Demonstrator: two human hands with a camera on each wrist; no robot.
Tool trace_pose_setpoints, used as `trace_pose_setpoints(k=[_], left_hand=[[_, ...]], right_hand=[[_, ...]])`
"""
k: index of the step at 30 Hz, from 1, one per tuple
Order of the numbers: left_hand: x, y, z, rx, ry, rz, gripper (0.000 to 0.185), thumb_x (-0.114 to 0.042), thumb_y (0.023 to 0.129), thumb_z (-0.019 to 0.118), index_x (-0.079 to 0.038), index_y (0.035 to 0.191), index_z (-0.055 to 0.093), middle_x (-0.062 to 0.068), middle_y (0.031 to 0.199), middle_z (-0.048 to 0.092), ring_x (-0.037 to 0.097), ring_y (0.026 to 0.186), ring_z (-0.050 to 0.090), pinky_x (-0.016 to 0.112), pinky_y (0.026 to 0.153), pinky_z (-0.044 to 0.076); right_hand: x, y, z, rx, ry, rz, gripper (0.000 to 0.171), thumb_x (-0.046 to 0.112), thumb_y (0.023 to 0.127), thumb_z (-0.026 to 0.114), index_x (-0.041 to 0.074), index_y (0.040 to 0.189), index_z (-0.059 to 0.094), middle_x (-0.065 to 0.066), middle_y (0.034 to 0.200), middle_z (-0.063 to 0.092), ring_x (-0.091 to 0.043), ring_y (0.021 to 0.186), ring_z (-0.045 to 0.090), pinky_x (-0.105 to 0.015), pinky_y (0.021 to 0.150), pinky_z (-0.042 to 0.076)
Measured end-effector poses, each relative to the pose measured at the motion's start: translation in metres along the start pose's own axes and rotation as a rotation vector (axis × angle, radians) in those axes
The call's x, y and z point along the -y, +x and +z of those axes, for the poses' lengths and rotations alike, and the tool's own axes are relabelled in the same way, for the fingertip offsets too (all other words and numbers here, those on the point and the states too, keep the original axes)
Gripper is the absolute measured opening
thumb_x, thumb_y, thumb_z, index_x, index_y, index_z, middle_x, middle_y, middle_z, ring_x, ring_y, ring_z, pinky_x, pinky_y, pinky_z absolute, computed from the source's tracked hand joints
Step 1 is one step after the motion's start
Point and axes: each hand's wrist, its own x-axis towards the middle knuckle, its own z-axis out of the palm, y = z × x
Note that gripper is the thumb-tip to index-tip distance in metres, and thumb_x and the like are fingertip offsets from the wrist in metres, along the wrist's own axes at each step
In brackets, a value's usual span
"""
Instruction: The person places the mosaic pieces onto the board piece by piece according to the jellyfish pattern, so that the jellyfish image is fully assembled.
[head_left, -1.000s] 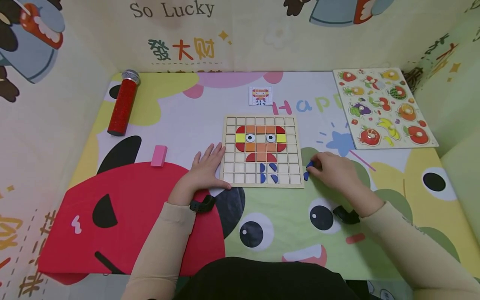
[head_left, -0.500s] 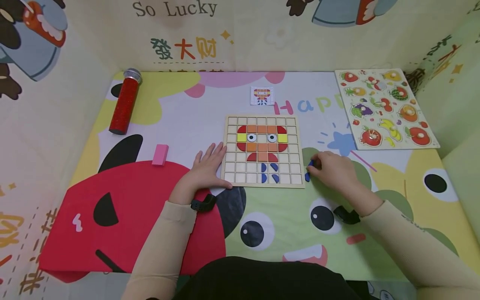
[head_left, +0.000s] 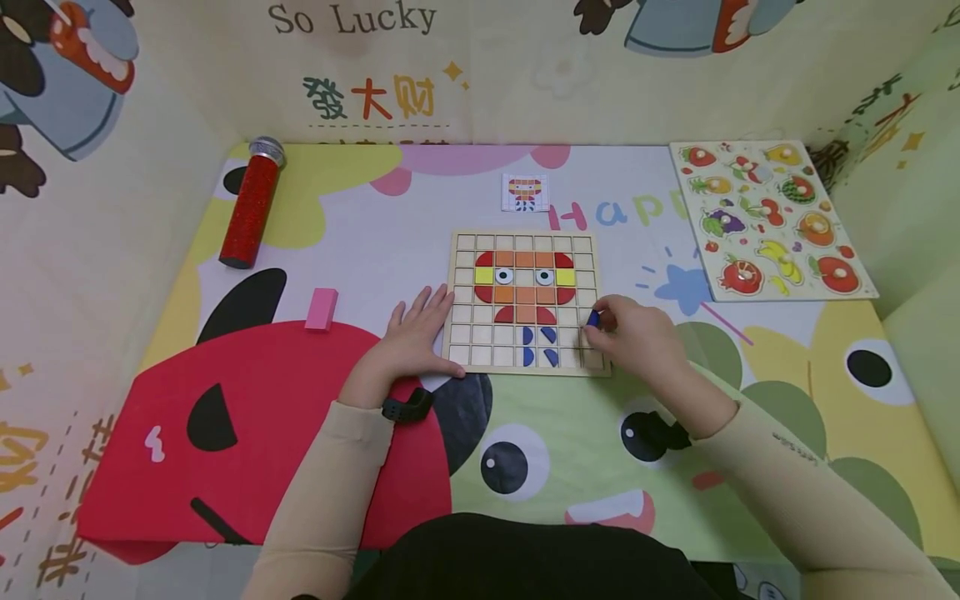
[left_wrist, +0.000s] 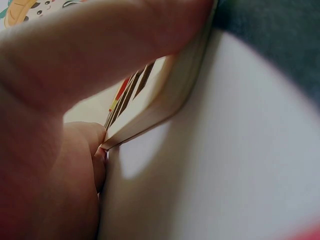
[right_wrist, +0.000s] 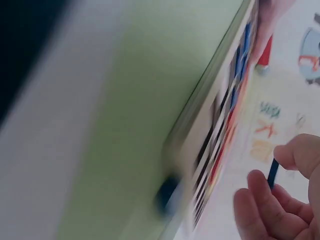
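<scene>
My left hand (head_left: 405,343) lies with fingers spread along the left edge of the wooden grid board (head_left: 480,335), its thumb at the front left corner. Between the thumb and fingers of my right hand (head_left: 643,340) is a small blue piece (head_left: 593,318), pinched above the board's right side. Red, orange and yellow tiles and two eye tiles (head_left: 543,277) form a face pattern on the grid. Several blue pieces (head_left: 528,357) sit in cells below it. Another dark blue piece (right_wrist: 169,194), blurred, lies beside the board in the right wrist view; my hand hides it in the head view.
A small pattern card (head_left: 525,192) lies behind the board. At the back left is a red microphone (head_left: 251,212), with a pink block (head_left: 321,309) nearer the left hand. A fruit puzzle board (head_left: 772,218) occupies the back right. Printed walls enclose the table.
My right hand has moved left from beside the board to over its right columns, carrying the blue piece. The left hand stays at the board's left edge.
</scene>
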Motion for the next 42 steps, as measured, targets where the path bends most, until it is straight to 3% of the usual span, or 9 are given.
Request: trace_pose_setpoints(k=[4, 8, 15, 24, 42], left_hand=[[0.000, -0.001, 0.000, -0.001, -0.009, 0.002, 0.118, -0.046, 0.060, 0.078, -0.016, 0.147, 0.005, 0.002, 0.155, 0.001, 0.025, 0.141, -0.006, 0.056, 0.110, -0.001], [0.000, -0.002, 0.000, 0.002, -0.004, 0.005, 0.118, -0.047, 0.060, 0.077, -0.017, 0.147, 0.005, 0.002, 0.155, 0.000, 0.025, 0.141, -0.006, 0.056, 0.110, -0.001], [-0.001, -0.002, -0.003, 0.002, -0.009, 0.006, 0.117, -0.047, 0.061, 0.077, -0.017, 0.147, 0.005, 0.001, 0.155, 0.000, 0.024, 0.141, -0.006, 0.055, 0.110, -0.002], [0.000, 0.000, -0.001, 0.012, 0.019, 0.005, 0.117, -0.050, 0.061, 0.075, -0.018, 0.147, 0.003, 0.000, 0.155, -0.002, 0.023, 0.141, -0.008, 0.055, 0.110, -0.002], [0.001, -0.001, 0.000, 0.003, 0.014, 0.002, 0.118, -0.050, 0.061, 0.076, -0.017, 0.147, 0.003, 0.000, 0.155, -0.001, 0.023, 0.141, -0.008, 0.054, 0.110, -0.003]], right_hand=[[0.025, 0.003, 0.011, -0.057, 0.040, -0.075, 0.030, 0.028, 0.079, 0.066, 0.007, 0.099, 0.058, -0.007, 0.082, 0.067, -0.020, 0.069, 0.057, -0.028, 0.058, 0.046], [0.048, 0.006, 0.023, -0.082, -0.003, -0.139, 0.026, 0.031, 0.078, 0.065, 0.009, 0.091, 0.059, -0.001, 0.069, 0.064, -0.015, 0.058, 0.053, -0.025, 0.053, 0.039], [0.072, 0.012, 0.034, -0.044, -0.074, -0.130, 0.024, 0.037, 0.079, 0.063, 0.014, 0.086, 0.060, 0.005, 0.056, 0.055, -0.012, 0.052, 0.050, -0.030, 0.055, 0.036], [0.080, 0.020, 0.042, 0.052, -0.110, -0.095, 0.027, 0.036, 0.079, 0.065, 0.014, 0.093, 0.062, 0.004, 0.056, 0.056, -0.014, 0.058, 0.052, -0.035, 0.064, 0.038], [0.076, 0.025, 0.048, 0.075, -0.132, -0.160, 0.027, 0.036, 0.080, 0.066, 0.013, 0.094, 0.063, 0.005, 0.054, 0.052, -0.014, 0.060, 0.053, -0.040, 0.076, 0.033]])
